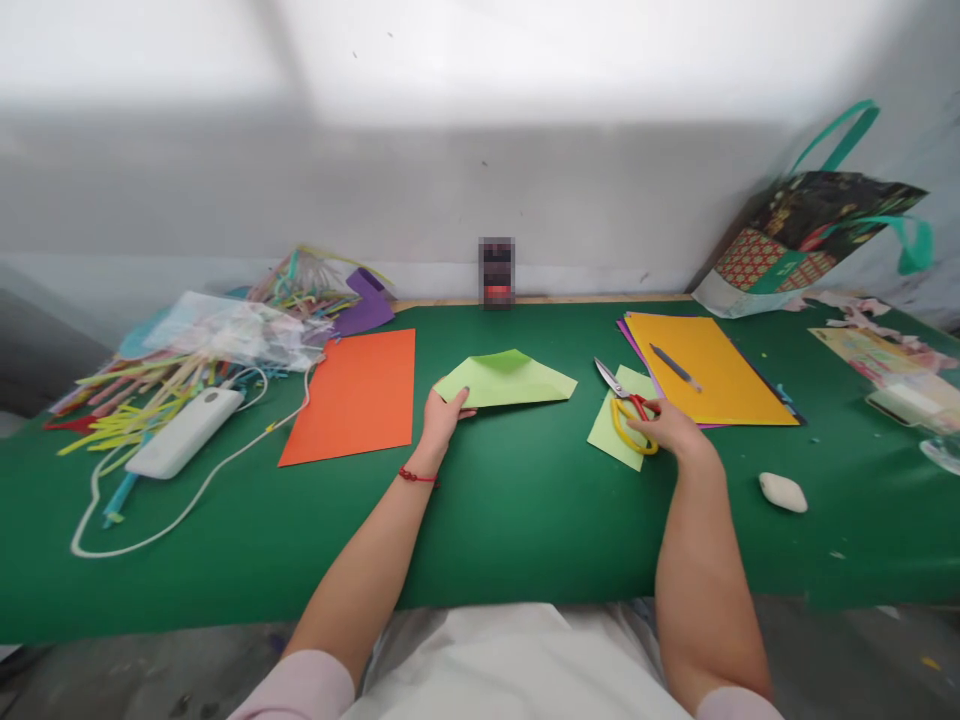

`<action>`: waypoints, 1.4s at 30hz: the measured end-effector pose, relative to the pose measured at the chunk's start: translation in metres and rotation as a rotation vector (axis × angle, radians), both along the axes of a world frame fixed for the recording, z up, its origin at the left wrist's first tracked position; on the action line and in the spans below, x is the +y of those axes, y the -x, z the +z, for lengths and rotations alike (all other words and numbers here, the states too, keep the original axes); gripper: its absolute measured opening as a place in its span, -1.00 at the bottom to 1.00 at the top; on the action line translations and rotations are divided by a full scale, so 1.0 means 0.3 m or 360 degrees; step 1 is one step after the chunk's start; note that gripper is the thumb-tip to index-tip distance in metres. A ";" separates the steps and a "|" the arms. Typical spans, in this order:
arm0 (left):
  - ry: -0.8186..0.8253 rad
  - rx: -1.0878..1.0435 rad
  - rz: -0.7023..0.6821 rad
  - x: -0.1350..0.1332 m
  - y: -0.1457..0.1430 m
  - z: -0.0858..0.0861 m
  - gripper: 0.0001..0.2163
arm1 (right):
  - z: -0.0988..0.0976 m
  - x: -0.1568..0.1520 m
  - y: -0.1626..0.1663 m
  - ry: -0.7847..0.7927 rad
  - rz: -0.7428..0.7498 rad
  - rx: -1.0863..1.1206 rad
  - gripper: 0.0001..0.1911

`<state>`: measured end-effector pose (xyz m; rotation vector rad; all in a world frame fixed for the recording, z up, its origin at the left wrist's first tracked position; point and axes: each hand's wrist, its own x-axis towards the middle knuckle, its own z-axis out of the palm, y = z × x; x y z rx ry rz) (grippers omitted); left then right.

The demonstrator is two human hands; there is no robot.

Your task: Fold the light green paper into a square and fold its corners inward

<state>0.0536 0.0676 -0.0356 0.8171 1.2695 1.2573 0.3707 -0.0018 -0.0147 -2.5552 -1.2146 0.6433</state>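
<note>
My left hand [448, 408] pinches the left end of a folded light-green paper [510, 382], thumb on top, holding it over the green table. A darker green flap shows along the paper's top edge. To the right, my right hand [667, 425] has its fingers closed on the red and yellow handles of a pair of scissors [624, 412]. The blades point away to the upper left and look nearly closed. Under the scissors lies a smaller light-green paper piece [606, 432].
An orange sheet [360, 400] lies left, beside a white power bank [186, 432] with a cable and a heap of coloured strips [142, 385]. At right are yellow sheets [739, 370] with a pen [675, 367], a white case [783, 492] and a patterned bag [795, 240].
</note>
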 end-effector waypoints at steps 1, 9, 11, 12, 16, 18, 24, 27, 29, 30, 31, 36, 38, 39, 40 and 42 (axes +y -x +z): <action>-0.0021 0.0010 0.0037 0.000 0.000 -0.001 -0.51 | -0.009 -0.001 0.002 0.0016 0.0047 -0.0032 -0.42; -0.0103 0.0172 0.0131 -0.004 0.005 0.001 -0.31 | -0.028 0.043 0.050 -0.0054 -0.0125 -0.0161 -0.68; -0.0154 0.0209 0.0139 -0.002 0.009 -0.004 -0.35 | -0.019 0.046 0.052 -0.0179 -0.0242 -0.0014 -0.76; -0.0187 0.0230 0.0125 -0.001 0.011 -0.007 -0.39 | -0.013 0.045 0.052 -0.0265 -0.0306 0.0094 -0.80; -0.0349 0.0353 0.0056 0.001 0.015 -0.016 -0.64 | 0.011 0.044 0.069 -0.0558 -0.0452 0.0458 -0.87; -0.0411 0.0343 0.0078 -0.001 0.014 -0.015 -0.68 | 0.022 0.055 0.103 -0.0708 -0.0450 0.0615 -0.87; -0.0492 0.0008 0.0389 0.001 0.022 0.013 -0.68 | 0.028 0.113 0.288 -0.1691 -0.0421 0.1734 -0.76; -0.0435 -0.0079 0.0521 0.006 0.031 0.033 -0.66 | 0.004 0.122 0.364 -0.1936 -0.0276 0.1939 -0.64; -0.0460 -0.0075 0.0512 0.005 0.032 0.042 -0.65 | -0.018 0.120 0.389 -0.1981 -0.0271 0.2004 -0.54; -0.0485 -0.0072 0.0487 0.003 0.030 0.045 -0.64 | -0.029 0.118 0.395 -0.1935 -0.0283 0.2034 -0.51; -0.0509 -0.0070 0.0450 0.000 0.026 0.046 -0.63 | -0.038 0.117 0.397 -0.1880 -0.0307 0.2064 -0.48; -0.0554 -0.0018 0.0170 -0.017 0.004 0.040 -0.58 | -0.054 0.118 0.390 -0.1882 -0.0483 0.2200 -0.40; -0.0563 0.0006 0.0094 -0.020 -0.001 0.038 -0.58 | -0.050 0.115 0.386 -0.1913 -0.0501 0.2229 -0.41; -0.0566 0.0002 0.0068 -0.021 -0.003 0.038 -0.57 | -0.048 0.113 0.384 -0.1916 -0.0510 0.2224 -0.41; -0.0567 -0.0007 0.0043 -0.022 -0.003 0.038 -0.56 | -0.046 0.111 0.382 -0.1915 -0.0525 0.2210 -0.42; -0.0572 -0.0012 -0.0014 -0.023 -0.004 0.040 -0.53 | -0.045 0.108 0.378 -0.1920 -0.0568 0.2165 -0.42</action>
